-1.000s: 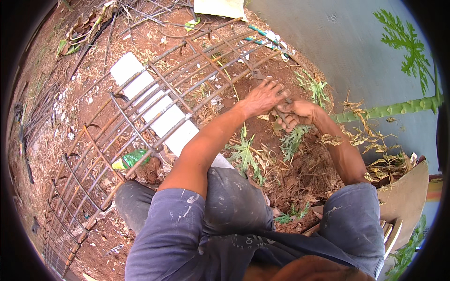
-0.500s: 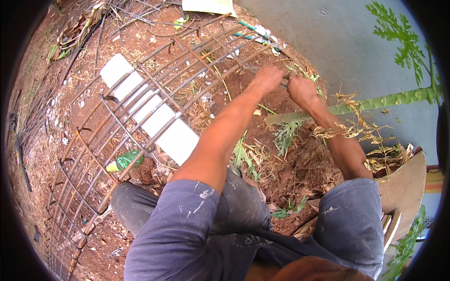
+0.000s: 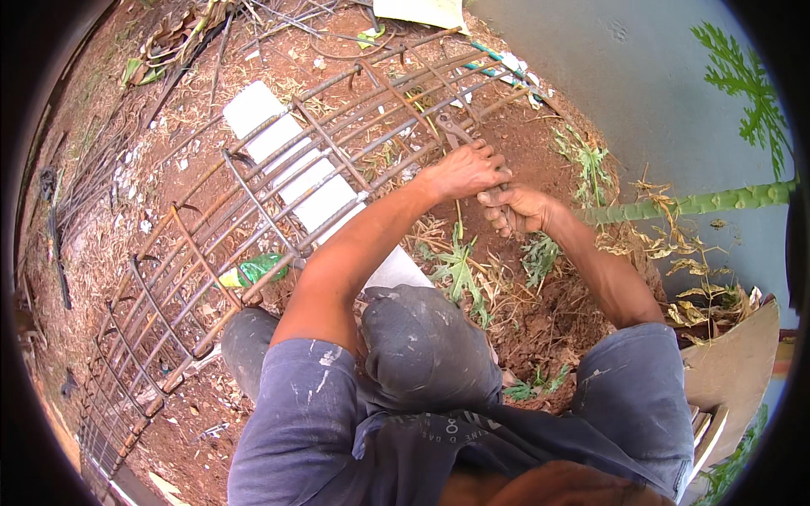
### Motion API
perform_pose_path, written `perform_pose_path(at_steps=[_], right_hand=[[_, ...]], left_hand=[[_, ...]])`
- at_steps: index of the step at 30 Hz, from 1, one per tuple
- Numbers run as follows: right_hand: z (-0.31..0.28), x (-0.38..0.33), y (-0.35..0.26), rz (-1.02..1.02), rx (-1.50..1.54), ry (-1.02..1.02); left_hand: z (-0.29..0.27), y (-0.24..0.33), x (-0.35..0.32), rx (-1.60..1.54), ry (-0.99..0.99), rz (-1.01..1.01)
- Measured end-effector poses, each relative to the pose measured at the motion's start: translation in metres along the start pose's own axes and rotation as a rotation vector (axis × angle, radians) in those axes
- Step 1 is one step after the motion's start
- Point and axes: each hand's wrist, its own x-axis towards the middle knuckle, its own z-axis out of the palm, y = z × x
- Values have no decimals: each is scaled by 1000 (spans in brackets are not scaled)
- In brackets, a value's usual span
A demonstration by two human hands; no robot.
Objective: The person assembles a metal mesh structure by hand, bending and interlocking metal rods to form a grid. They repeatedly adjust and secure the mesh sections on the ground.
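A pair of pincers (image 3: 454, 128) lies with its jaws at the edge of a rusty steel rebar cage (image 3: 205, 342), close to a crosspiece. My left hand (image 3: 467, 171) is closed around its handles, just behind the jaws. Just to the right, my right hand (image 3: 515, 208) has its fingers curled round the handle ends, partly hidden by the hand itself. Whether the jaws grip a wire is too small to tell. Beneath the cage a long white board (image 3: 396, 268) lies slantwise, its near end beside my knee.
A green plastic bottle (image 3: 260, 268) lies by the cage's near side. On the right, a green plant stem (image 3: 700, 201) juts out from beside a grey wall (image 3: 582, 63). A brown sheet (image 3: 730, 354) leans at lower right. Loose rods (image 3: 283, 21) lie at the back.
Both hands have come lower and left, bringing the pincers toward the cage, and their jaws now show clearly. The right hand has turned, its fingers now underneath. The whole view has shifted somewhat.
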Motion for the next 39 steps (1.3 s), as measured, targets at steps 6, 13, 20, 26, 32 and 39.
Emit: perform_pose_path(at_steps=[6, 13, 20, 26, 32, 39], right_hand=[[60, -42, 31, -200, -476, 208], [136, -52, 18, -449, -1125, 388], [163, -11, 26, -494, -1046, 203], [194, 9, 51, -534, -684, 333], [234, -12, 67, -821, -498, 475], [299, -33, 72, -1053, -929, 476]], left_hand=[[-114, 39, -53, 63, -45, -33], [-152, 85, -131, 305, 191, -366], [-187, 93, -176, 402, 83, -579], [-220, 103, -227, 102, 169, -978], [-196, 119, -227, -582, 702, -1185], [-137, 138, -228, -872, 598, -1211]])
